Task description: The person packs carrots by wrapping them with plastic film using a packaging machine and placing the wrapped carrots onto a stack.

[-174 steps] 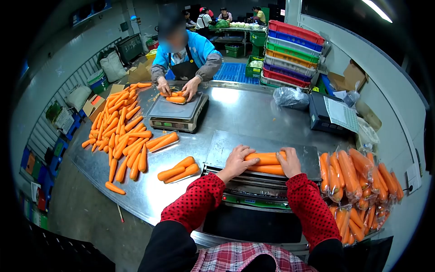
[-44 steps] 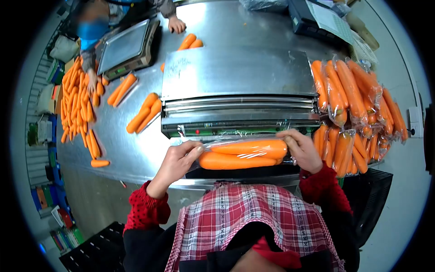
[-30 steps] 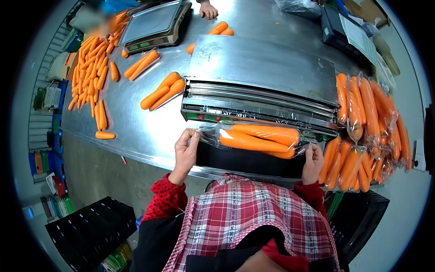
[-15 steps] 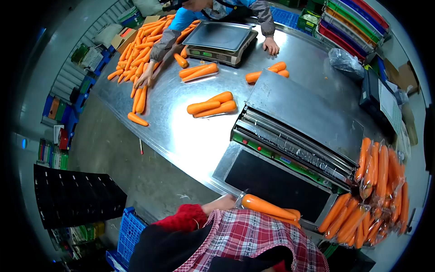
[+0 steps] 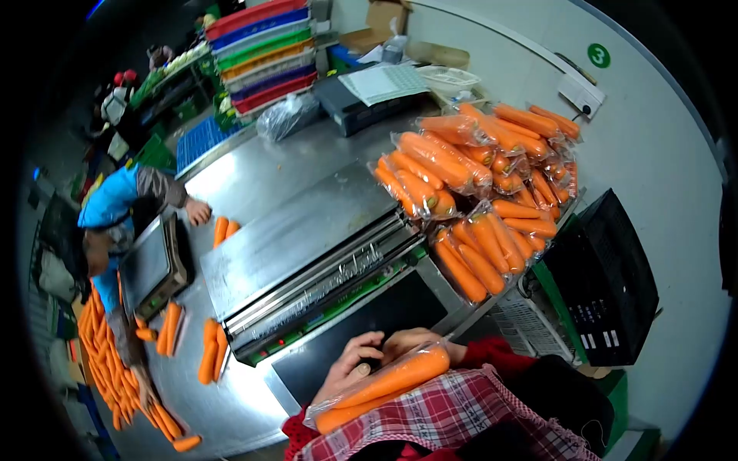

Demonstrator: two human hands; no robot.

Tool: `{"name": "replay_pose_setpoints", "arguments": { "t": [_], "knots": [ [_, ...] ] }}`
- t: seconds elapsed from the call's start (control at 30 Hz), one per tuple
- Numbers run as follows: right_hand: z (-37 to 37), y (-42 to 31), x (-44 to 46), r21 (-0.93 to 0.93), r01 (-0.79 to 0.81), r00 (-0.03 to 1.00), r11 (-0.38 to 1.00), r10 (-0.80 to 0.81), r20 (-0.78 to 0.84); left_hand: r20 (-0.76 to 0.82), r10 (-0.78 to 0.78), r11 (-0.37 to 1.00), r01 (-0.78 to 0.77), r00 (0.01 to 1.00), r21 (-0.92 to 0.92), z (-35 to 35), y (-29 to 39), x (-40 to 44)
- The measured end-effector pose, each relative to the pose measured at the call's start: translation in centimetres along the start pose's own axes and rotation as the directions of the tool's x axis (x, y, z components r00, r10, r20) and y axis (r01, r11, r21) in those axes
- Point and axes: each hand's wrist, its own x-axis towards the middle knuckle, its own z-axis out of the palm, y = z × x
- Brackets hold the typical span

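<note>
A clear plastic bag of carrots point(image 5: 396, 382) lies slantwise in front of the checked apron, close to my body. My left hand point(image 5: 350, 367) is on the bag's far side, fingers bent and thumb against the plastic. My right hand point(image 5: 415, 343) grips the bag near its right end, its fingertips partly hidden behind the bag and close to my left fingers. Just beyond both hands is the dark plate of the wrapping machine point(image 5: 369, 326), with its metal rollers and green front strip point(image 5: 330, 300) behind.
Bagged carrots point(image 5: 477, 184) are piled at the right. A black crate point(image 5: 603, 284) stands beyond them. At the left, a co-worker's hand point(image 5: 144, 384) touches loose carrots point(image 5: 104, 357) near a scale point(image 5: 150, 261). Carrot groups point(image 5: 207, 351) lie on the steel table point(image 5: 177, 392). Stacked coloured crates point(image 5: 261, 58) rise behind.
My view has swung right, towards the bagged pile. The bag of carrots remains close to my apron, and both my hands now show at it. The co-worker's hand is still at the loose carrots.
</note>
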Motion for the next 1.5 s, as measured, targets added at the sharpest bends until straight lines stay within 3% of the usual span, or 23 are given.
{"name": "replay_pose_setpoints", "arguments": {
  "t": [0.03, 0.07, 0.1, 0.13, 0.17, 0.23, 0.27, 0.3, 0.33, 0.4, 0.5, 0.57, 0.6, 0.67, 0.73, 0.83, 0.9, 1.07, 1.3, 1.33, 1.4, 1.47, 1.5],
  "knots": [
    [0.5, -1.6, -1.0, 0.529, -0.023, 0.958, 0.848, 0.169, -0.230, 0.002, -0.095, 0.991, 0.094, 0.996, -0.098, 0.0, -1.5, -0.3],
    [0.5, -2.3, -1.8, 0.885, 0.107, 0.856, 0.454, 0.411, -0.314, -0.049, -0.124, 0.984, 0.116, 0.991, -0.136, -0.1, -3.4, -0.2],
    [0.1, 0.9, -3.0, 0.491, -0.015, 0.822, 0.871, 0.290, -0.490, -0.141, -0.295, 0.947, 0.269, 0.945, -0.178, 0.1, -4.1, 0.4],
    [-0.1, 1.9, -3.5, 0.328, 0.012, 0.785, 0.944, 0.194, -0.589, -0.221, -0.473, 0.874, 0.421, 0.853, -0.243, 0.6, -4.6, 0.7],
    [-0.7, 1.2, -3.8, 0.046, -0.097, 0.771, 0.994, 0.104, -0.628, -0.270, -0.439, 0.891, 0.376, 0.857, -0.255, 1.2, -4.0, 1.6],
    [-3.6, -3.0, -2.6, -0.495, -0.222, 0.714, 0.840, -0.205, -0.669, -0.311, -0.320, 0.945, 0.277, 0.895, -0.176, 0.6, -0.9, 4.4],
    [-6.3, -2.9, -3.7, -0.048, 0.033, 0.653, 0.998, -0.058, -0.755, -0.374, -0.222, 0.967, 0.155, 0.900, -0.201, 0.1, -1.0, 5.0],
    [-8.9, -2.7, -4.8, 0.352, 0.366, 0.569, 0.861, 0.092, -0.817, -0.384, -0.124, 0.992, 0.112, 0.915, -0.055, -0.9, -0.7, 5.0],
    [-8.3, -4.5, -4.8, -0.077, 0.204, 0.146, 0.976, -0.108, -0.983, -0.402, -0.028, 0.993, 0.073, 0.915, 0.096, -1.8, -0.3, 4.7],
    [-14.1, -12.1, -0.6, 0.095, 0.423, 0.087, 0.901, 0.065, -0.994, -0.490, 0.074, 0.947, 0.092, 0.869, 0.307, -3.8, 0.5, 3.6],
    [-27.9, -12.9, 0.0, -0.220, -0.252, 0.128, 0.942, -0.193, -0.973, -0.698, 0.323, 0.851, 0.126, 0.638, 0.509, -7.8, 1.9, -0.7],
    [-34.0, -11.9, 2.7, -0.256, -0.455, 0.178, 0.853, -0.195, -0.965, -0.881, 0.352, 0.851, 0.284, 0.317, 0.442, -10.9, 2.3, -4.7],
    [-35.8, -11.9, 3.2, -0.256, -0.508, 0.179, 0.822, -0.190, -0.965, -0.835, 0.526, 0.740, 0.397, 0.162, 0.543, -13.5, 1.3, -6.6],
    [-37.7, -12.0, 3.6, -0.253, -0.601, 0.173, 0.758, -0.185, -0.967, -0.723, 0.687, 0.486, 0.697, 0.070, 0.528, -19.1, -1.7, -12.6],
    [-37.8, -12.4, 3.5, -0.259, -0.669, 0.160, 0.697, -0.205, -0.966, -0.880, 0.428, 0.280, 0.895, 0.207, 0.346, -23.0, -3.0, -18.1],
    [-37.0, -13.9, 3.1, -0.300, -0.757, 0.149, 0.580, -0.294, -0.944, -0.888, 0.311, 0.109, 0.915, 0.339, 0.388, -28.0, -5.2, -20.6],
    [-35.0, -15.1, 2.2, -0.331, -0.806, 0.141, 0.490, -0.385, -0.912, -0.885, 0.065, -0.048, 0.887, 0.462, 0.459, -30.9, -6.2, -21.0],
    [-28.7, -18.1, -0.9, -0.389, -0.864, 0.165, 0.321, -0.550, -0.819, -0.773, -0.145, 0.165, 0.785, 0.618, 0.597, -34.2, -7.5, -18.5],
    [-22.9, -16.5, -5.5, -0.406, -0.870, 0.230, 0.281, -0.497, -0.837, -0.941, -0.055, 0.263, 0.914, 0.334, 0.309, -31.1, -6.8, -17.2],
    [-21.3, -15.5, -4.8, -0.341, -0.745, 0.092, 0.574, -0.417, -0.904, -0.953, -0.088, 0.337, 0.908, 0.292, 0.247, -30.9, -6.6, -17.6],
    [-18.9, -15.6, -5.2, -0.350, -0.863, 0.156, 0.365, -0.466, -0.871, -0.983, -0.077, 0.484, 0.868, 0.169, 0.112, -30.9, -7.6, -19.2],
    [-18.2, -15.3, -6.9, -0.345, -0.836, 0.125, 0.427, -0.464, -0.877, -0.984, -0.089, 0.824, 0.566, 0.154, 0.014, -29.9, -6.7, -20.1],
    [-18.2, -15.1, -7.9, -0.354, -0.810, 0.116, 0.468, -0.463, -0.879, -0.983, -0.101, 0.864, 0.503, 0.156, -0.009, -29.6, -5.4, -20.1]
  ]
}}
